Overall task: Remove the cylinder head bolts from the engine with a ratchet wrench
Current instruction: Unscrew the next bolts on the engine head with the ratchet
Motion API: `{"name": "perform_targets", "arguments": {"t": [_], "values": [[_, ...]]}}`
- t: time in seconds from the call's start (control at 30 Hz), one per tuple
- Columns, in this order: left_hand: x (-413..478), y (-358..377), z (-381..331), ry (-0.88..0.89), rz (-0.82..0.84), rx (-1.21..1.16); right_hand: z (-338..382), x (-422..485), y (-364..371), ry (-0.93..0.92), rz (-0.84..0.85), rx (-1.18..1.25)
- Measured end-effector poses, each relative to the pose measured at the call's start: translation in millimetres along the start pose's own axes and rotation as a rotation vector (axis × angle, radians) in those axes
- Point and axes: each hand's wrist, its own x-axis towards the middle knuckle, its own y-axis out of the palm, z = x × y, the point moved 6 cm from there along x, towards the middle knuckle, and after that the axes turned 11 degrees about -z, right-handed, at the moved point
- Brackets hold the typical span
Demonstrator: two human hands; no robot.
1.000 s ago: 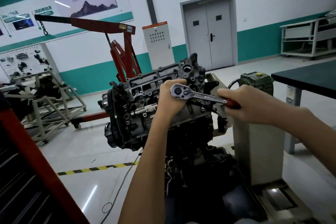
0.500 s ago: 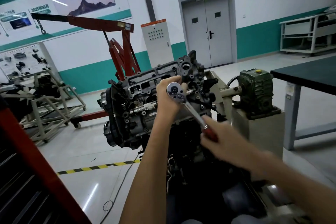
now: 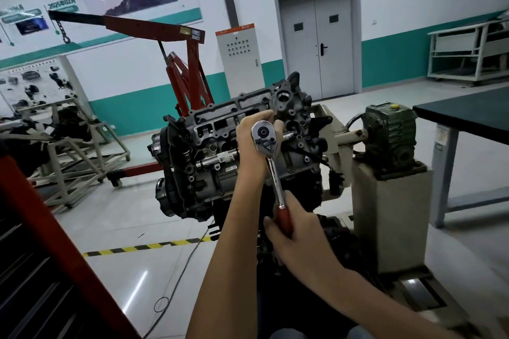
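The left hand (image 3: 256, 146) is curled round the shiny round head of the ratchet wrench (image 3: 271, 165) and holds it against the top side of the engine (image 3: 214, 151). Its fingers (image 3: 271, 116) wrap over the top of the head. The bolt is hidden behind the head. The right hand (image 3: 298, 239) is closed tight round the red handle at the low end of the wrench, thumb on top.

Half a second ago the handle pointed down and to the right. Now it points almost straight down, and the right hand has come in closer to the left arm. The left hand has stayed on the head.

The engine sits on a stand above a shiny grey floor (image 3: 115, 228) with a yellow and black stripe (image 3: 146, 246). A green gearbox (image 3: 388, 135) is just to its right, near a dark table (image 3: 468, 115). Behind are a red crane (image 3: 154, 26), a grey cabinet (image 3: 238, 55) and a grey double door (image 3: 316, 36)
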Motion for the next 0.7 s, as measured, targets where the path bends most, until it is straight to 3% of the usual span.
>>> {"name": "perform_targets", "arguments": {"t": [0.1, 0.27, 0.4, 0.47, 0.63, 0.7], "values": [[0, -3, 3, 0.008, 0.009, 0.029, 2, 4, -3, -0.015, 0.032, -0.058], [1, -5, -3, 0.085, 0.211, 0.053, 20, 54, -79, -0.279, 0.307, -0.58], [2, -1, -4, 0.13, 0.349, 0.107, 36, 92, -108, -0.51, 0.303, -0.939], [1, -3, -4, 0.107, 0.302, 0.08, 24, 79, -97, -0.43, 0.281, -0.852], [-1, 2, 2, -0.072, 0.136, -0.031, 0, 8, -29, -0.047, 0.012, -0.184], [-2, 4, -2, -0.021, 0.092, 0.032, -2, -6, -1, 0.044, -0.054, -0.024]]}}
